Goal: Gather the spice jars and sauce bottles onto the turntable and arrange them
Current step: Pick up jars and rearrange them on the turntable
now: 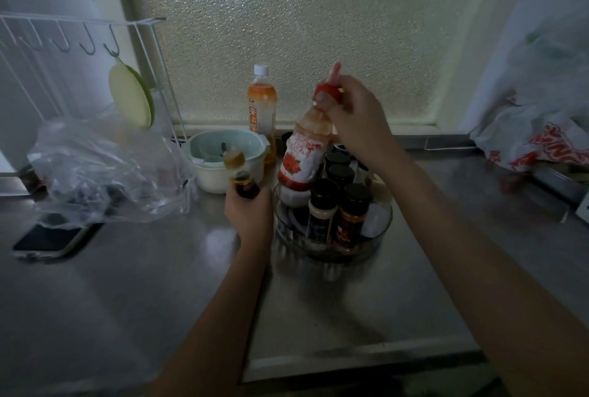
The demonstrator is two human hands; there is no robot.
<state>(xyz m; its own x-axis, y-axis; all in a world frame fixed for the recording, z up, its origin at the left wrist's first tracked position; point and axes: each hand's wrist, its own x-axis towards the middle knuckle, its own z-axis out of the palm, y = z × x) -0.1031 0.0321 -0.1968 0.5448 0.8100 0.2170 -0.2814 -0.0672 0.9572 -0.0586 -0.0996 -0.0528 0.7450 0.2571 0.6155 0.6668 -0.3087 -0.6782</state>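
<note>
A clear round turntable (pixel 381 232) sits on the steel counter and holds several black-capped spice jars (pixel 323 210). My right hand (pixel 353 113) grips the red cap of a ketchup bottle (pixel 301 156), which leans left with its base at the turntable's back left. My left hand (pixel 250 213) is closed around a small dark sauce bottle (pixel 240 178) with a yellowish cap, just left of the turntable's rim. An orange drink bottle (pixel 262 106) with a white cap stands behind, by the window.
A pale green and white bowl (pixel 220 154) stands behind my left hand. A crumpled clear plastic bag (pixel 105 170) and a phone (pixel 51 239) lie at the left. A white wire rack (pixel 79 36) hangs a green lid. A printed plastic bag (pixel 538 138) lies at the right.
</note>
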